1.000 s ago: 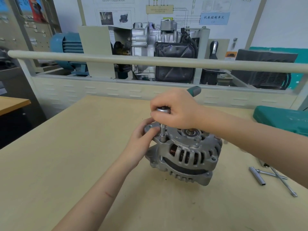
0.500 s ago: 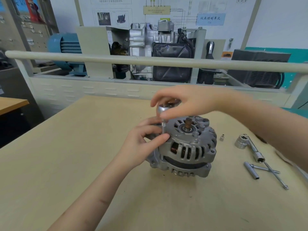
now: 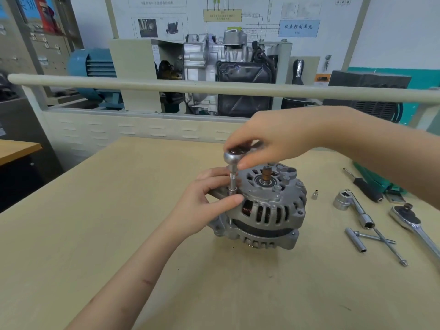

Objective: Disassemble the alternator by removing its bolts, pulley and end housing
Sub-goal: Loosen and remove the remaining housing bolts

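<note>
Metal ratchet [image 3: 232, 160] in right grip [image 3: 269, 141], over alternator [image 3: 264, 208]

On the pale wooden counter [image 3: 95, 234] stood a grey cast-metal alternator [image 3: 264, 208], its bare shaft end pointing up. The right hand [image 3: 269, 139] pinched the round chrome head of a ratchet driver [image 3: 232, 167] standing upright at the housing's left edge. The left hand [image 3: 204, 201] held the alternator's side, thumb across the driver's socket. Loose chrome sockets and a ratchet wrench [image 3: 414, 222] lay to the right.
</note>
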`<state>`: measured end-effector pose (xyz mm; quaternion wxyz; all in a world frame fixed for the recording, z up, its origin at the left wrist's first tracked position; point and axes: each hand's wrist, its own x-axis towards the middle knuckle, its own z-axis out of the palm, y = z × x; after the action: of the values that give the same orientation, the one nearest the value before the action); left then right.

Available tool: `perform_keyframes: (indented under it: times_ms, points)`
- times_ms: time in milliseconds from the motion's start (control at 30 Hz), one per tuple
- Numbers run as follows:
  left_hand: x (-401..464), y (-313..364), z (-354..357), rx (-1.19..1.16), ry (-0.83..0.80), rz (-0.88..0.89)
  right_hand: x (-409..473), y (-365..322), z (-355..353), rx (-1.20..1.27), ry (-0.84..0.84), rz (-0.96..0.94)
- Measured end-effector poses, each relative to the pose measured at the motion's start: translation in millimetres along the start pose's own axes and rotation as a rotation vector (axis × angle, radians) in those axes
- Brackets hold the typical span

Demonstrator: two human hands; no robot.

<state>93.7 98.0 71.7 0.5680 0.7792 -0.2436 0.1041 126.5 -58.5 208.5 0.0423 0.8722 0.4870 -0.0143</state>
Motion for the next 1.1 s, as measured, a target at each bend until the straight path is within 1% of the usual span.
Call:
perform_keyframes:
  times_ms: [100,200,333,367,433,600,633,700,733,833,867,933,1000,1100]
  points:
    - [1.2,0.2,-4.0,-0.038,-0.020,-0.023,1.0,-2.0,-3.1,0.052,-0.023,-0.055]
    - [2.4,-1.9,-1.5,-0.081,0.029,-0.028,2.3,-1.4,-5.3,0.016,-0.023,-0.017]
    - [3.5,-4.1,3.1,-0.109,0.123,-0.012,4.1,-6.7,-1.3,-0.266,0.017,0.124]
    - [4.2,-4.7,3.1,-0.104,0.128,-0.013,4.6,-8.0,1.2,-0.282,0.039,0.146]
    - [5.3,-4.7,1.9,-0.098,0.113,-0.020,4.3,-7.6,3.4,-0.231,0.052,0.125]
    - [4.5,-3.8,-5.5,-0.097,-0.031,-0.041,3.1,-4.8,-4.4,-0.074,-0.044,0.009]
    - [4.7,-3.9,-5.6,-0.099,-0.036,-0.040,2.9,-5.1,-5.3,-0.061,-0.057,-0.005]
    - [4.8,-4.0,-3.4,-0.106,0.005,-0.027,2.3,-6.9,-6.1,-0.077,-0.052,-0.007]
    - [4.8,-3.8,-1.4,-0.114,0.030,-0.011,2.2,-7.4,-5.9,-0.107,-0.033,0.011]
    - [4.9,-4.1,3.6,-0.118,0.083,0.049,2.8,-13.1,-1.0,-0.303,0.044,0.115]
    - [4.9,-4.7,4.0,-0.115,0.096,0.052,4.1,-15.4,1.4,-0.325,0.062,0.152]
    - [5.5,-6.4,4.4,-0.126,0.113,0.027,6.3,-17.0,2.9,-0.266,0.054,0.170]
    - [6.1,-6.9,4.7,-0.141,0.121,-0.005,7.0,-13.8,-0.2,-0.171,0.003,0.109]
    - [6.3,-7.0,-0.5,-0.140,0.063,-0.034,5.0,-10.5,-5.9,-0.088,-0.054,0.058]
